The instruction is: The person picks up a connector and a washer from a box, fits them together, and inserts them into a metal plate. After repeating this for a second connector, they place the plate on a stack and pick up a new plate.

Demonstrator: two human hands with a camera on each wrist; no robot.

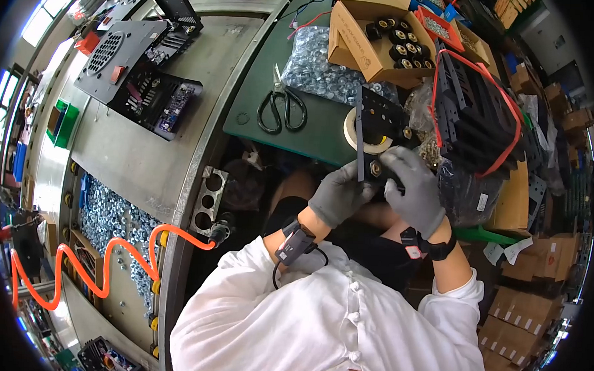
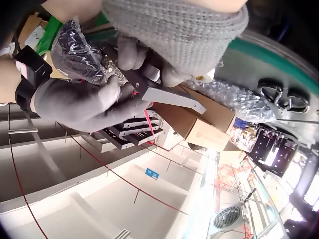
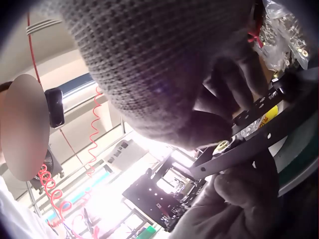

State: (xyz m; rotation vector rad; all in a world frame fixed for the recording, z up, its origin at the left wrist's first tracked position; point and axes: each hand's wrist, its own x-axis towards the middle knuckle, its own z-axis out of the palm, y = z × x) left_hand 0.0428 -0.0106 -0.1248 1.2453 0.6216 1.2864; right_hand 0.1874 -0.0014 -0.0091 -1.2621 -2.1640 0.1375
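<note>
While the black perforated metal bracket (image 1: 379, 119) is held upright above the near edge of the bench (image 1: 146, 152), both grey-gloved hands grip its lower end. The left hand (image 1: 340, 194) has its fingers curled round the narrow flange of the bracket, which appears to steady the part and present its face to the other hand. The right hand (image 1: 413, 190) closes over the same end from the opposite side, thumb and fingers pinching the bracket at the brass hex fitting (image 1: 376, 168) seated in one of its holes. The right wrist view shows this fitting (image 3: 222, 146) just beside the fingertips. Whether the fingers are turning it or only pressing it cannot be told.

The bracket is clear of the bench surface, probably so that both of its faces stay reachable.

Supplies lie within arm's reach on the dark green mat (image 1: 281, 85):
- black-handled scissors (image 1: 282, 108);
- a cream roll of tape (image 1: 352, 131), directly behind the bracket;
- a clear bag of bright metal hardware (image 1: 318, 74);
- an open cardboard box of black round terminals (image 1: 366, 42).

A stack of black brackets bound with a red strap (image 1: 472, 113) stands on the right. An orange coiled air hose (image 1: 108, 257) hangs at the bench edge to the left.
</note>
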